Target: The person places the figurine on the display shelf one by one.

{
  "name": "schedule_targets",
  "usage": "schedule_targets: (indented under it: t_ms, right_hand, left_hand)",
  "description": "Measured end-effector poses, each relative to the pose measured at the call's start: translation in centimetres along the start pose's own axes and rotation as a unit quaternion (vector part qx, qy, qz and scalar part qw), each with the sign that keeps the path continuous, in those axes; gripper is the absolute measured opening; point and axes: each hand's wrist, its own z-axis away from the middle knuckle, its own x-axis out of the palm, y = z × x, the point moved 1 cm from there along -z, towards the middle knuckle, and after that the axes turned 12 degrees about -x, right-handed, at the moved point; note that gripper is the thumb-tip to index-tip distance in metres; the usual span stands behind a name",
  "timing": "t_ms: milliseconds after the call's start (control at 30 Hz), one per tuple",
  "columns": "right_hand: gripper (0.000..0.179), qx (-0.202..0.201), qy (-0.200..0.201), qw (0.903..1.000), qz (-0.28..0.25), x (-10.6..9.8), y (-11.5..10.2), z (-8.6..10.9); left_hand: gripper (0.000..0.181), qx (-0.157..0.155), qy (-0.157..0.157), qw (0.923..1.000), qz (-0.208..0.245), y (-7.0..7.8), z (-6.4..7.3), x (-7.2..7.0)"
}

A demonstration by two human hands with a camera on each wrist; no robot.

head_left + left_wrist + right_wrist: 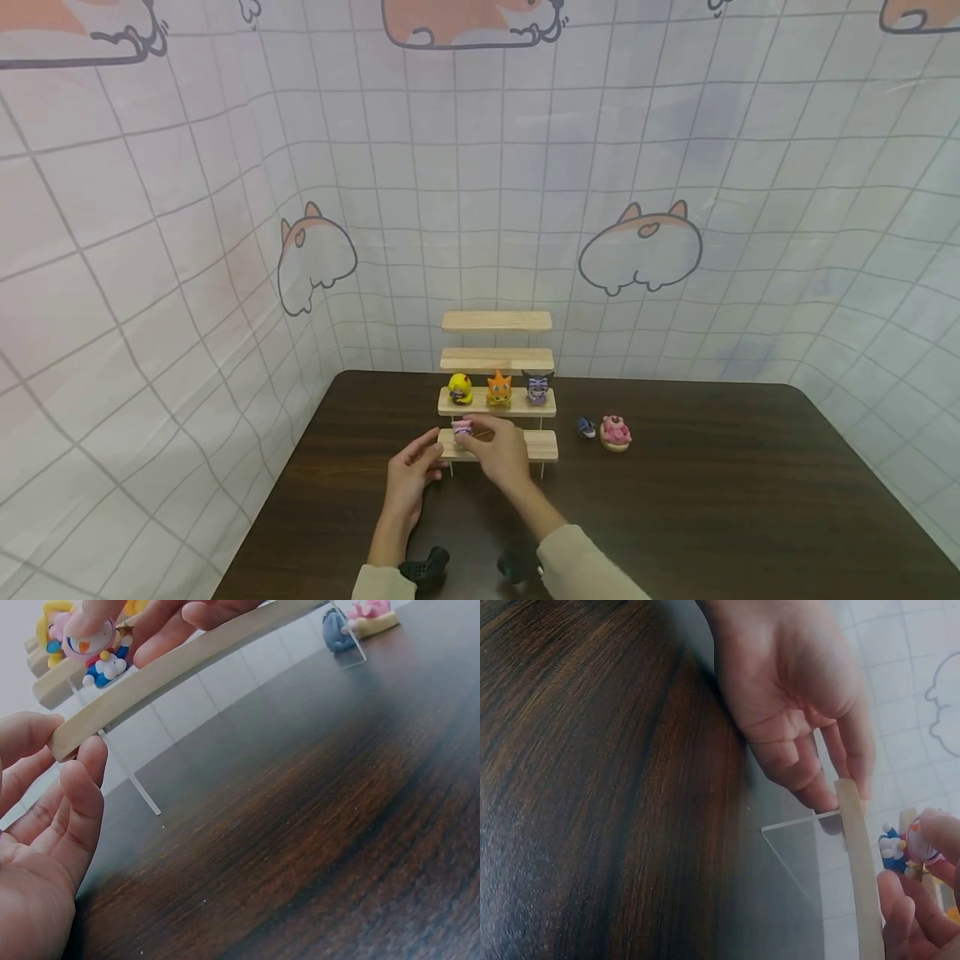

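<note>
A small figurine (pixel 462 427) with a pink-and-white head and a blue outfit stands upright at the left end of the lowest board (pixel 542 447) of a tiered wooden stand. My right hand (pixel 501 454) pinches its head between thumb and fingers, partly hiding it. With thumb above and fingers beneath, my left hand (pixel 45 832) grips the left end of that same board. Clear supports (pixel 135 780) hold the board above the dark tabletop. On the tier behind sit a yellow figurine (pixel 461 390), an orange one (pixel 498 390) and a purple-and-black one (pixel 537 389).
Right of the stand, a blue-grey figurine (pixel 586 428) and a pink one (pixel 616 433) rest on the dark wood table (pixel 712 500). Two bare boards (pixel 497 321) form the upper tiers. A white grid-patterned curtain (pixel 495 167) surrounds the table's back and sides.
</note>
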Motion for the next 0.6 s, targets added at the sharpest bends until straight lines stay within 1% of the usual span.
schedule_targets:
  t_ms: [200, 333, 600]
  right_hand:
    - [0.032, 0.017, -0.005, 0.999, 0.041, 0.27, -0.18, 0.05]
    - [0.031, 0.02, -0.005, 0.9984, 0.052, 0.39, -0.35, 0.12]
    - [0.03, 0.021, -0.003, 0.9968, 0.077, 0.95, -0.16, -0.07]
  left_hand:
    - [0.04, 0.001, 0.0, 1.0, 0.006, 0.01, -0.01, 0.07]
    - [0.04, 0.004, -0.002, 0.9999, 0.009, -0.02, 0.03, 0.03]
    - [0.04, -0.001, 0.004, 1.0, 0.006, 0.05, 0.06, 0.06]
